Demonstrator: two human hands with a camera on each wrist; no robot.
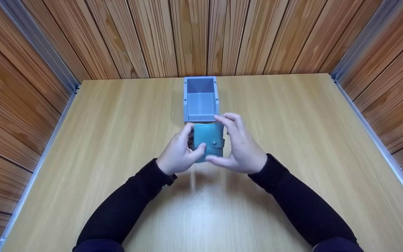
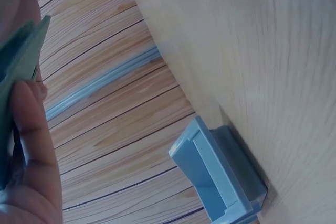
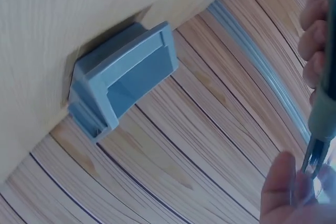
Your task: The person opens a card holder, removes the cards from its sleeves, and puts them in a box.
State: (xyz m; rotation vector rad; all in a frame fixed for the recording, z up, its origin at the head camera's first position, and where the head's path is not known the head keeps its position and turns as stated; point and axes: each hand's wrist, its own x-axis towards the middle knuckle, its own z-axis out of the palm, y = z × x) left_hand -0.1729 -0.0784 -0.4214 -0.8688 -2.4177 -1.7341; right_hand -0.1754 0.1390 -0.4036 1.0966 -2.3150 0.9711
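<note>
A teal wallet (image 1: 207,141) with a snap strap (image 1: 217,143) on its right side is held up above the table. My left hand (image 1: 180,150) grips its left side, thumb across the front face and the other fingers behind. Around the right side my right hand (image 1: 242,147) is spread, index finger near the top edge and thumb by the lower right corner. Whether that hand presses the wallet is unclear. In the left wrist view the wallet (image 2: 23,59) is seen edge-on beside the left hand's fingers (image 2: 34,124). The right wrist view has the right thumb (image 3: 278,184) near the strap end.
A blue-grey open bin (image 1: 201,103) stands on the wooden table (image 1: 135,115) just beyond the wallet. Wood-panelled walls (image 1: 191,35) enclose the back and both sides, with metal rails (image 1: 44,42) at the corners.
</note>
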